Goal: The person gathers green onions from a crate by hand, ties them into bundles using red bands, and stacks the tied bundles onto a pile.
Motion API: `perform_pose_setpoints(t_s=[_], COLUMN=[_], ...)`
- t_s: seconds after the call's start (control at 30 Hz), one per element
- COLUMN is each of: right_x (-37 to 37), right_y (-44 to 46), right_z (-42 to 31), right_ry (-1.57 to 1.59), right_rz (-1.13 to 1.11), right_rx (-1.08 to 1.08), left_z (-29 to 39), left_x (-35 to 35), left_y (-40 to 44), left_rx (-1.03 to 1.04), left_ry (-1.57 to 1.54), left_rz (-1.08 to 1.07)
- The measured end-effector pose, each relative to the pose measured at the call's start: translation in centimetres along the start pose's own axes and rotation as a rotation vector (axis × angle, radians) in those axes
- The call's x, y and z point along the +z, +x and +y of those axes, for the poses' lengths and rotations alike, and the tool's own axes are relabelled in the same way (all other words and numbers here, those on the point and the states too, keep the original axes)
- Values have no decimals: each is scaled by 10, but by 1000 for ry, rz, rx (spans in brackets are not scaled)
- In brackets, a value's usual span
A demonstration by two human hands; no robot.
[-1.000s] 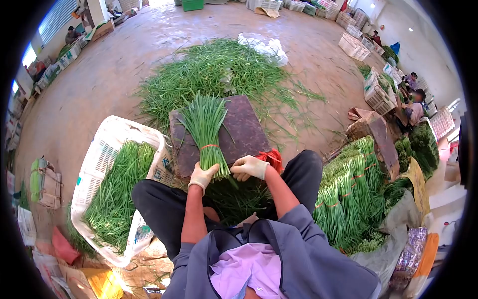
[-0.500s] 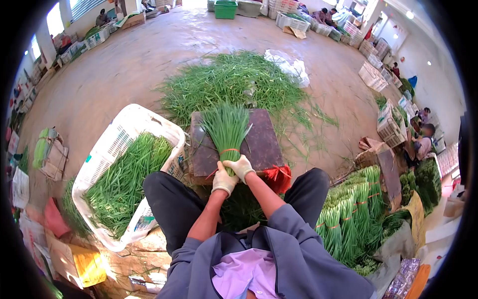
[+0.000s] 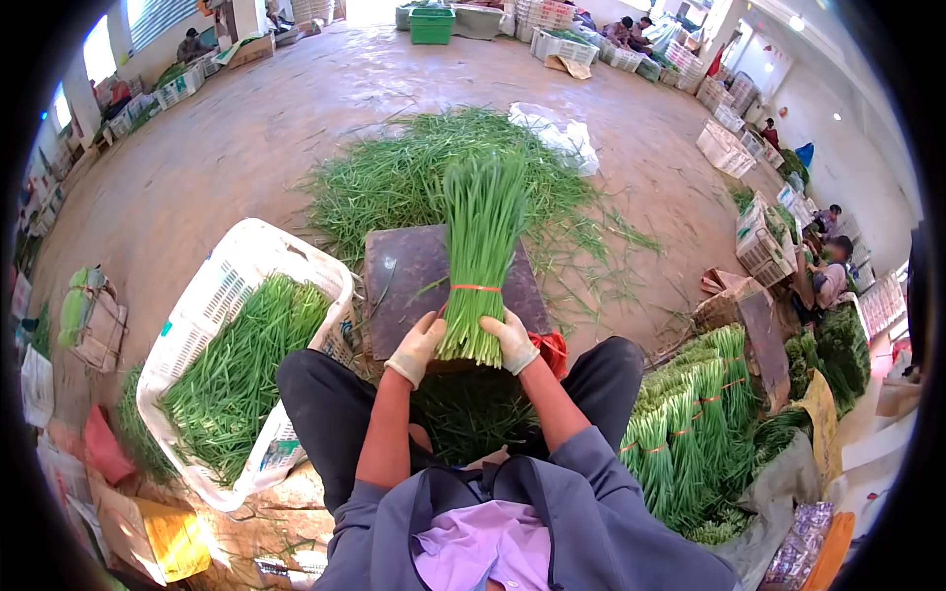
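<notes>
A bundle of green chives (image 3: 480, 231) stands over a dark worktop (image 3: 394, 286) between my knees, leaves pointing away and pale cut ends toward me. An orange band (image 3: 475, 288) circles it above the cut ends. On the left side of its base is my gloved left hand (image 3: 418, 345), thumb and fingers against the stems. My gloved right hand (image 3: 509, 341) grips the base from the right. The fingers of both hands are partly hidden by the stems.
Loose chives (image 3: 379, 177) lie heaped on the floor behind the worktop, beside a white plastic sheet (image 3: 559, 133). A white crate (image 3: 251, 241) of chives stands left. Banded bundles (image 3: 690, 433) are stacked right. Red ties (image 3: 552, 352) hang at the worktop's edge. Other people sit farther off.
Both hands have moved apart, from clasping the stems together to the two sides of the base. The bundle stands more upright, shifted slightly right, with its cut ends now showing.
</notes>
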State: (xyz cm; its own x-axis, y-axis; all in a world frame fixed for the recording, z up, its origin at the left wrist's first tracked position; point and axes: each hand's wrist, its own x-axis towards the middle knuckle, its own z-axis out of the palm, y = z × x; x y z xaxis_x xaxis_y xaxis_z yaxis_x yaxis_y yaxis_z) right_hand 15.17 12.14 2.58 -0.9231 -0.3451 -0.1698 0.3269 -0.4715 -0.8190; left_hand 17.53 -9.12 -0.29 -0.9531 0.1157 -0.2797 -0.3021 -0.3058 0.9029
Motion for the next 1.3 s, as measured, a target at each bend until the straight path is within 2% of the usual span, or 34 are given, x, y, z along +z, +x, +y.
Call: perform_pose_setpoints(t_s=[0.07,0.1,0.23,0.3,0.4,0.5,0.57,0.6,0.63,0.73,0.77,0.8,0.87,0.93,1.03,1.07,1.13,1.2,1.27,1.3], right_x=[6,10,15,17,10,13,7,9,11,4,-1,-10,-40,-75,-96,-94,-96,-92,-87,-85], right_y=[0,-1,2,8,7,9,16,21,25,38,43,45,55,54,46,43,50,54,56,59], right_z=[5,5,-7,-8,-6,-18,-23,-27,-32,-52,-53,-54,-31,-7,16,18,24,26,29,29], right_ry=[-53,-73,-187,-221,-309,-462,-542,-559,-576,-750,-938,-1128,-1258,-1383,-1450,-1456,-1459,-1461,-1454,-1456], right_rz=[-88,-96,-183,-178,-170,-256,-307,-313,-319,-376,-371,-353,-380,-346,-282,-266,-249,-244,-248,-256], right_rx=[-100,-95,-113,-120,-147,-193,-211,-210,-208,-190,-210,-238,-214,-125,-40,-23,-16,-18,-19,-24], left_z=[2,3,10,11,12,17,20,46,47,63,65,66,63,1,-17,-7,-3,-8,-36,-43], left_x=[15,17,16,20,23,26,28,37,37,34,33,35,36,20,22,23,22,20,13,16], left_y=[-2,-5,-7,-6,-3,-6,-1,-12,-4,2,13,17,25,65,62,43,46,54,61,66], left_rx=[133,71,45,164,192,260,435,413,476,515,674,705,617,619,361,529,512,568,412,422], left_ry=[-253,-430,-193,-160,-112,-30,58,26,55,327,573,609,620,627,306,566,447,537,630,629], left_rz=[-357,-408,-391,-313,-309,-293,-300,-312,-309,-181,-133,-96,-138,-153,-105,39,-49,-19,87,90])
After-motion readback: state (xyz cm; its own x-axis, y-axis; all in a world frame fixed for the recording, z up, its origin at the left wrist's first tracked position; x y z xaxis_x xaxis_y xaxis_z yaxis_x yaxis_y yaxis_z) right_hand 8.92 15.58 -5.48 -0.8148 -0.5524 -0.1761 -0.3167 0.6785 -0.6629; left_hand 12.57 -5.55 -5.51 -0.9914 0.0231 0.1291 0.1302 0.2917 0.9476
